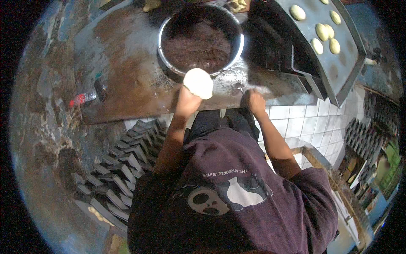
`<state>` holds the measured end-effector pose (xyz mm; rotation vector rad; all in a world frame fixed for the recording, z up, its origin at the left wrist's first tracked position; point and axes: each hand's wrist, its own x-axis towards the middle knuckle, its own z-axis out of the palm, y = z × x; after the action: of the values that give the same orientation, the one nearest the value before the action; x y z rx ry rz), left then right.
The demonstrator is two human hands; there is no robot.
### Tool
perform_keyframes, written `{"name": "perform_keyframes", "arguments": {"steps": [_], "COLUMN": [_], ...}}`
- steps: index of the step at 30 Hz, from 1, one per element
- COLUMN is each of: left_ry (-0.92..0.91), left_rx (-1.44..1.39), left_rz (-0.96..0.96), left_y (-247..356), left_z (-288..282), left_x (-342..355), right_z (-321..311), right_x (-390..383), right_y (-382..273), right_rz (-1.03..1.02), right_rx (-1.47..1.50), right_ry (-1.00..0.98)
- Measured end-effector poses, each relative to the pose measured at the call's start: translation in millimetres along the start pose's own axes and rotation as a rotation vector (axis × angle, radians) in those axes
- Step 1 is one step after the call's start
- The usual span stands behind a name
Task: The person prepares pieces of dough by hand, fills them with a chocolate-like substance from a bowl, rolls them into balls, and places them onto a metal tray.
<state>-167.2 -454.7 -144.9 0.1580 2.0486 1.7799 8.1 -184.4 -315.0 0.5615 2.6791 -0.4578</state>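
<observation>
Imo keep the dough (198, 83) level on my left hand (188, 103), fingers hidden so can't tell, right fingers (254, 98) seemingly curled round a tool (240, 86).

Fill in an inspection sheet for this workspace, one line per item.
Surface: dark table, stained and worn.
Job's things: pale dough disc near the round pan, which holds a brown mass; grey tray with pale rounds at upper right.
Clutter: clear bottle with red near the table's left edge.
Grippers: bare hands; left hand supports the disc, fingers hidden; right hand is curled at the table's front edge, its grip unclear.
Cables: nothing seen.
Surroundings: white tiles below the table; grey slatted stack at lower left.
</observation>
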Motion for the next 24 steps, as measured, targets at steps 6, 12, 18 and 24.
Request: {"name": "perform_keyframes", "arguments": {"steps": [6, 12, 18, 24], "left_ry": [0.230, 0.307, 0.353, 0.399], "left_rx": [0.067, 0.082, -0.006, -0.139], "left_rz": [-0.162, -0.187, -0.315, -0.383], "left_y": [-38.9, -42.8, -24.1, -23.7], "left_z": [-83.9, -94.5, -91.3, -103.5], "left_x": [-39.6, -35.9, -30.2, -43.2], "right_z": [-76.2, -123.2, -79.2, -53.3], "right_x": [-12.6, 76.2, 163.6, 188.3], "right_y": [-79.2, -157.1, -169.5, -157.3], "right_rz": [-0.241, -0.562, -0.587, -0.578], "right_rx": [0.377, 0.256, -0.058, -0.010], "right_ry": [-0.137, 0.132, 0.048, -0.084]}}
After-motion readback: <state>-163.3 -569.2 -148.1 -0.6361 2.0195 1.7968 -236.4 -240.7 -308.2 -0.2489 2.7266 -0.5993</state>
